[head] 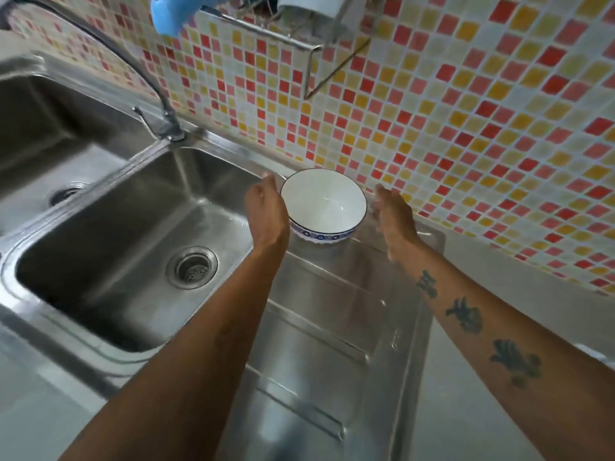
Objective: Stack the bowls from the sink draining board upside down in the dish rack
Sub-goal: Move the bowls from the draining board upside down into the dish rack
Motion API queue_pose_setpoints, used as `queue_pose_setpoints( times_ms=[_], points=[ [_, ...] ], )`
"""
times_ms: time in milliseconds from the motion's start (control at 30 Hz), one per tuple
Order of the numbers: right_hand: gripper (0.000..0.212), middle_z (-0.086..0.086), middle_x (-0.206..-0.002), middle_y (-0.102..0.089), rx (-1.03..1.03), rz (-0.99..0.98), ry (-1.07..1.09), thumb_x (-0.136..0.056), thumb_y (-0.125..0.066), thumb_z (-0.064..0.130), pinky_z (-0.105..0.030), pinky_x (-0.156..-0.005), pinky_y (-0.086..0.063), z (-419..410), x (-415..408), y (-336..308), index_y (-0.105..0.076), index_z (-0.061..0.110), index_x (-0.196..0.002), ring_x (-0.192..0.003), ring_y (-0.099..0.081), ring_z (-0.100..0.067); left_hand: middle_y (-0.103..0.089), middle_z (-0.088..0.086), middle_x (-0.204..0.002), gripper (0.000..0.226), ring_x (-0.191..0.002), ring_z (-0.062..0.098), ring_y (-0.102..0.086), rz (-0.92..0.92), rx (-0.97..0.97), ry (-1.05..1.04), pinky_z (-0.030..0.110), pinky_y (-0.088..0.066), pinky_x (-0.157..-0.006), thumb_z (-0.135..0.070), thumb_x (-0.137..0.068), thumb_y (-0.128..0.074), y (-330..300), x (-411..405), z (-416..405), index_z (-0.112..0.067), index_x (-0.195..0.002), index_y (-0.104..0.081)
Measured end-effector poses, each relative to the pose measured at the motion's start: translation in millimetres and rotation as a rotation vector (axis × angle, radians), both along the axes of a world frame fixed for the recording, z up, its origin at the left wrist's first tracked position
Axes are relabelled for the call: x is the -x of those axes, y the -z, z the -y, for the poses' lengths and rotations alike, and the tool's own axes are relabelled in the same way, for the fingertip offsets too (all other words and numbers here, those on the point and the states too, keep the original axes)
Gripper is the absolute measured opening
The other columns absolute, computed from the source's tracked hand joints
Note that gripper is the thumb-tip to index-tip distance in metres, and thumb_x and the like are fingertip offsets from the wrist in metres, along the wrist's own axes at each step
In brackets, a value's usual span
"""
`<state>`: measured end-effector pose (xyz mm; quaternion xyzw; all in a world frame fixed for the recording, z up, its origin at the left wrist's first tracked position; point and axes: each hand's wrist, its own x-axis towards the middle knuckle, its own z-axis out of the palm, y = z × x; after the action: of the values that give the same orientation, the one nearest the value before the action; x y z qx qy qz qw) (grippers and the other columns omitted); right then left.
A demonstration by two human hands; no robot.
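Observation:
A white bowl (324,202) with a blue patterned band stands right way up at the far end of the steel draining board (319,327), close to the tiled wall. My left hand (266,214) is beside its left rim, fingers apart, possibly just touching. A small gap separates the bowl's right side from my right hand (394,221), which is also spread. Neither hand holds the bowl. On the wall above, a metal dish rack (266,26) shows only partly at the top edge, with a white bowl (309,5) upside down in it.
A steel sink basin (139,247) with a drain lies left of the board, and a second basin (50,144) is further left. A curved tap (159,104) rises between them. A blue object (169,15) hangs at the rack's left end.

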<state>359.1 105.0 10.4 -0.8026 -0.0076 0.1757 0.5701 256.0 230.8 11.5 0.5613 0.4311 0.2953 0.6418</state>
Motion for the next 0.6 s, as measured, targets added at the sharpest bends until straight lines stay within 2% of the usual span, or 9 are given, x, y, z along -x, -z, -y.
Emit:
queue_pose_setpoints(
  times_ms=[33, 100, 133, 200, 233, 300, 400, 467, 600],
  points=[
    [0.046, -0.013, -0.113, -0.061, -0.005, -0.016, -0.019, -0.099, -0.041, 0.038, -0.045, -0.095, -0.042, -4.4, -4.8, 1.7, -0.057, 0.001, -0.123, -0.101, -0.058, -0.027, -0.048, -0.006, -0.106, 0.035, -0.101, 0.013, -0.045, -0.001, 0.002, 0.004, 0.022, -0.03, -0.088, -0.039, -0.105, -0.031, 3.6, -5.1, -6.9, -0.014, -0.114, -0.054],
    [0.031, -0.006, -0.106, -0.057, -0.063, -0.09, -0.013, -0.096, -0.045, 0.041, -0.038, -0.085, -0.039, -13.4, -15.3, 8.0, -0.065, 0.018, -0.102, -0.087, -0.054, -0.017, -0.047, -0.006, -0.112, 0.039, -0.104, 0.01, -0.044, 0.017, 0.029, 0.021, 0.022, -0.029, -0.09, -0.039, -0.105, -0.032, 9.3, -14.4, -17.0, -0.015, -0.125, -0.054],
    [0.027, -0.004, -0.105, -0.058, -0.114, -0.144, 0.014, -0.095, -0.047, 0.042, -0.035, -0.083, -0.039, -17.2, -19.5, 12.2, -0.063, 0.021, -0.093, -0.084, -0.054, -0.015, -0.049, -0.004, -0.115, 0.044, -0.105, 0.011, -0.045, 0.022, 0.042, 0.036, 0.023, -0.03, -0.09, -0.04, -0.105, -0.032, 13.1, -18.8, -20.5, -0.011, -0.13, -0.054],
    [0.026, -0.003, -0.099, -0.064, -0.204, -0.256, 0.062, -0.094, -0.049, 0.043, -0.035, -0.081, -0.044, -20.7, -22.8, 21.8, -0.063, 0.021, -0.088, -0.084, -0.057, -0.017, -0.055, 0.001, -0.117, 0.048, -0.105, 0.015, -0.051, 0.026, 0.064, 0.078, 0.026, -0.035, -0.089, -0.04, -0.104, -0.032, 21.4, -27.5, -21.3, -0.006, -0.13, -0.055],
    [0.026, -0.004, -0.101, -0.066, -0.227, -0.285, 0.065, -0.094, -0.048, 0.043, -0.035, -0.08, -0.046, -21.8, -22.7, 26.3, -0.064, 0.022, -0.09, -0.086, -0.059, -0.019, -0.057, 0.003, -0.117, 0.049, -0.104, 0.017, -0.054, 0.039, 0.088, 0.095, 0.028, -0.038, -0.088, -0.041, -0.104, -0.032, 25.1, -31.1, -19.0, -0.006, -0.128, -0.056],
    [0.031, -0.004, -0.116, -0.067, -0.254, -0.309, 0.05, -0.095, -0.046, 0.045, -0.035, -0.08, -0.048, -23.8, -20.1, 34.1, -0.065, 0.023, -0.106, -0.097, -0.062, -0.023, -0.061, 0.005, -0.121, 0.049, -0.107, 0.021, -0.058, 0.068, 0.164, 0.106, 0.031, -0.042, -0.087, -0.045, -0.103, -0.033, 32.8, -36.9, -13.9, -0.009, -0.128, -0.056],
    [0.039, -0.004, -0.128, -0.063, -0.311, -0.329, 0.094, -0.098, -0.042, 0.041, -0.04, -0.094, -0.048, -29.2, -17.4, 42.4, -0.056, 0.021, -0.129, -0.114, -0.06, -0.026, -0.059, 0.005, -0.121, 0.046, -0.107, 0.022, -0.057, 0.074, 0.203, 0.07, 0.032, -0.042, -0.087, -0.042, -0.104, -0.03, 38.1, -41.1, -8.5, -0.012, -0.129, -0.055],
    [0.038, -0.005, -0.129, -0.06, -0.332, -0.327, 0.116, -0.102, -0.037, 0.035, -0.038, -0.101, -0.045, -33.5, -14.7, 45.1, -0.052, 0.019, -0.133, -0.112, -0.058, -0.023, -0.059, 0.005, -0.118, 0.045, -0.109, 0.023, -0.057, 0.073, 0.197, 0.041, 0.031, -0.041, -0.088, -0.035, -0.106, -0.027, 37.7, -41.5, -8.8, -0.01, -0.128, -0.057],
    [0.033, -0.008, -0.133, -0.058, -0.373, -0.327, 0.185, -0.102, -0.036, 0.031, -0.037, -0.099, -0.046, -34.4, -5.8, 41.4, -0.053, 0.02, -0.128, -0.111, -0.058, -0.024, -0.06, 0.007, -0.111, 0.046, -0.105, 0.025, -0.057, 0.027, 0.198, 0.055, 0.029, -0.041, -0.087, -0.029, -0.107, -0.026, 34.0, -38.3, -5.7, -0.004, -0.13, -0.057]
  ],
)
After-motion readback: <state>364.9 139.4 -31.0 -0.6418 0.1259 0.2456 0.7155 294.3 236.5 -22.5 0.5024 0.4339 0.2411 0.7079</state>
